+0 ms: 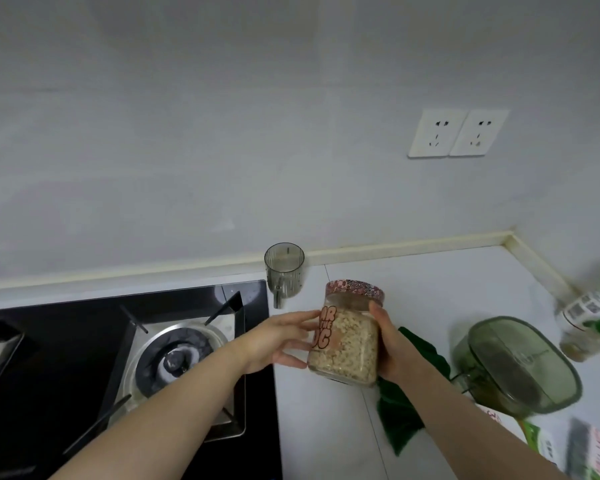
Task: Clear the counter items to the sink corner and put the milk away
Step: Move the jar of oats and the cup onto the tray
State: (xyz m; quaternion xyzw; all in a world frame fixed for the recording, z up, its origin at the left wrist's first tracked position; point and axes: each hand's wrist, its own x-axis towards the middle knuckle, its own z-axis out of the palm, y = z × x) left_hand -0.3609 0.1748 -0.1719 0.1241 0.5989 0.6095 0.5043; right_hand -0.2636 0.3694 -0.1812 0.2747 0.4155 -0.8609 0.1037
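Grips the oat jar (343, 344) round its right side with the right hand (395, 351), thumb in front. Lays the straight, open fingers of the left hand (278, 341) against its left side. Holds it tilted over the white counter (430, 289), just right of the gas stove (174, 358), near a green cloth (399, 420).

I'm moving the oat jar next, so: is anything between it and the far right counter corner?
Nothing visible does. The jar, between the left hand and right hand, has bare counter up to that corner. The green lidded container and the bottle lie right of that line; the glass cup stands left of it.
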